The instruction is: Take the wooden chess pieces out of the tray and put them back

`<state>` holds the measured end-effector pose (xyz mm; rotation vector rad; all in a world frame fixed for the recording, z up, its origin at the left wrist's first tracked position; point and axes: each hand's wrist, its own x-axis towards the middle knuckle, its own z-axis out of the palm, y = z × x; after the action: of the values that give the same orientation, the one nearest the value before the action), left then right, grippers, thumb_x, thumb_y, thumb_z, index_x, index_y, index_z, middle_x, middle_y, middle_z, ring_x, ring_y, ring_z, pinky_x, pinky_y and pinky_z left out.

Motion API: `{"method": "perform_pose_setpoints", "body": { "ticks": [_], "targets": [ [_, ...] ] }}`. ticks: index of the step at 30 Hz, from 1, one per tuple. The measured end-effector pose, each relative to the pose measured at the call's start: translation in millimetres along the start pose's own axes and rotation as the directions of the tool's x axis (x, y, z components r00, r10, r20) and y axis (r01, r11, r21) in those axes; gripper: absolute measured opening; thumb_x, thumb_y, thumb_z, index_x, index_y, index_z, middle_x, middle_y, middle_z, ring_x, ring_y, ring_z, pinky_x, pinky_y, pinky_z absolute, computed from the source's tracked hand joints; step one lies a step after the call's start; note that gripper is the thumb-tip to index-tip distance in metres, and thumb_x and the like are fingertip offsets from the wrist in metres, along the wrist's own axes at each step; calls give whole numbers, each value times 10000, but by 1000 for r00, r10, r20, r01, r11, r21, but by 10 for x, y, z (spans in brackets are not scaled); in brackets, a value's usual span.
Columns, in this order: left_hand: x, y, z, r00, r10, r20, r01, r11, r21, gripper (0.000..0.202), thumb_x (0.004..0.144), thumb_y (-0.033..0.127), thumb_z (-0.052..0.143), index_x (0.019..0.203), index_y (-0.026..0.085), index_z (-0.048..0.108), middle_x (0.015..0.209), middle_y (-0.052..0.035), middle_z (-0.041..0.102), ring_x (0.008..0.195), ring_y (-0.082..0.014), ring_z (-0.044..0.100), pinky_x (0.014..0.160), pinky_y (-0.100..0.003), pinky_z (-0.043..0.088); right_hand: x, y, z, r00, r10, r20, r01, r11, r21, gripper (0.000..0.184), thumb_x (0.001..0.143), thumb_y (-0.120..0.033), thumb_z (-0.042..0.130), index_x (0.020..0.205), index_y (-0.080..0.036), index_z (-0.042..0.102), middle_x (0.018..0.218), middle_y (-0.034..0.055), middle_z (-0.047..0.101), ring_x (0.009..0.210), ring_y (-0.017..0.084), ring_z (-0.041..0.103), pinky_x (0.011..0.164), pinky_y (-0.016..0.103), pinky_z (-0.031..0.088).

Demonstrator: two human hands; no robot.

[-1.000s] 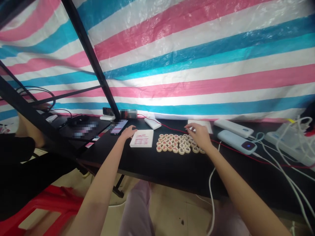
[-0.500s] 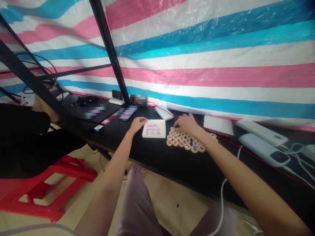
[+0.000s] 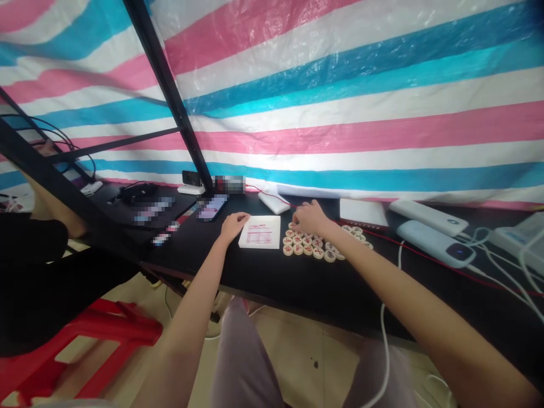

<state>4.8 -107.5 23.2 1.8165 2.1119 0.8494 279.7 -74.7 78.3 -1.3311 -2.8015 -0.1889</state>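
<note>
Against the left edge and back corner of a flat white box [image 3: 260, 232] with red printing, my left hand [image 3: 233, 226] rests with its fingers curled. To the right of the box, round wooden xiangqi pieces [image 3: 308, 249] with red and dark characters lie in close rows on the black table. My right hand [image 3: 312, 218] is over the back of these rows, its fingers bent down onto a xiangqi piece [image 3: 292, 226] at the back left corner. That hand and forearm hide part of the rows; more pieces show beyond the forearm.
Behind stand a white power bank [image 3: 275, 201], a white box [image 3: 363, 212] and a red cable. Right are a white device [image 3: 429, 217], a light blue device [image 3: 436, 243] and cables. A phone [image 3: 213, 207] lies left. A black post [image 3: 178, 107], a red stool [image 3: 106, 328] and another person's arm are further left.
The view has shifted slightly. My right hand's fingertips have settled lower at the back left xiangqi piece. My left hand stays at the box.
</note>
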Motion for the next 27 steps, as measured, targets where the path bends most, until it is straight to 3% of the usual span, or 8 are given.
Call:
{"method": "perform_pose_setpoints", "body": {
  "ticks": [6,13,16,20,27],
  "targets": [
    [-23,54,-18,999,15,32,-16,999,34,346,851,431,445,1028,257,686,960,-34,700,893,-219,614,709,-272,427,129,-30,-38,986,35,-165,-12,991,136,385,836,-524,469,866,-224,709,1041,70,668,1005,247,521,836,376,283],
    [-15,105,-32,998,-2,56,-2,997,77,382,916,349,312,1082,298,652,1145,4,656,1049,-220,574,832,-293,419,437,-575,23,997,-53,-59,69,950,304,330,814,-507,526,944,-246,680,987,39,686,894,195,608,712,269,386],
    [-1,82,-30,997,5,71,-10,998,69,388,917,340,307,1076,295,658,1130,-6,664,1048,-226,578,831,-299,420,568,-752,44,996,-69,-57,83,944,319,298,832,-429,530,988,-215,665,997,71,680,910,208,613,712,265,405],
    [4,61,-20,997,-10,73,2,994,105,433,911,447,309,1014,260,685,1038,-55,691,1002,-259,596,775,-310,423,696,-860,134,992,-93,-81,115,936,331,221,857,-255,493,995,-173,644,1009,100,668,924,204,611,737,260,409],
    [-15,99,-43,997,-13,81,8,997,73,398,849,523,426,1066,286,661,933,-24,691,903,-229,605,696,-275,402,687,-814,215,986,-60,-157,114,926,360,317,865,-110,397,1136,-142,558,1025,84,670,963,163,589,787,234,393]
  ]
}}
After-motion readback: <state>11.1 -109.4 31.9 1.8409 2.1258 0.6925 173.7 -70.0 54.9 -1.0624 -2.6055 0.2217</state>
